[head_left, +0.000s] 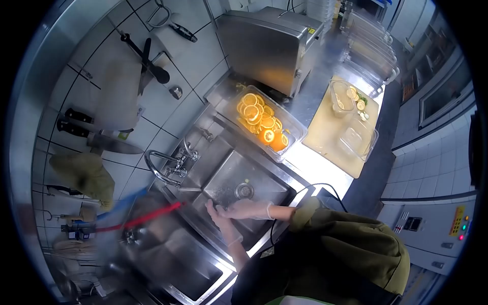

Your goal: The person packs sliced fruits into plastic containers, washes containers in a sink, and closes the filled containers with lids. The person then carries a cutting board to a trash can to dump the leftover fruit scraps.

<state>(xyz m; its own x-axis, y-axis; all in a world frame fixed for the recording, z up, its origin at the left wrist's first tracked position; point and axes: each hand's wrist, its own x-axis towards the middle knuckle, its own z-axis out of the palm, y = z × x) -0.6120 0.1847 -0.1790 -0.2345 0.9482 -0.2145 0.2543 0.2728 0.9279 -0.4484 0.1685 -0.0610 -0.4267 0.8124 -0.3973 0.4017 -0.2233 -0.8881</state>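
Over the steel sink [269,179], the gloved right hand [249,209] and gloved left hand [219,217] meet and touch near the chrome tap [178,172], though from where I stand I can't tell whether their fingers close on anything. Just past the basin sits a clear tub [294,125] of orange slices [251,113], with a cutting board [319,133] beside it.

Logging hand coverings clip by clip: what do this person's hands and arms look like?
The left hand and right hand wear thin, see-through gloves with loose cuffs. The right sleeve is olive green and baggy, leaving part of the forearm bare. The left sleeve cannot be made out.
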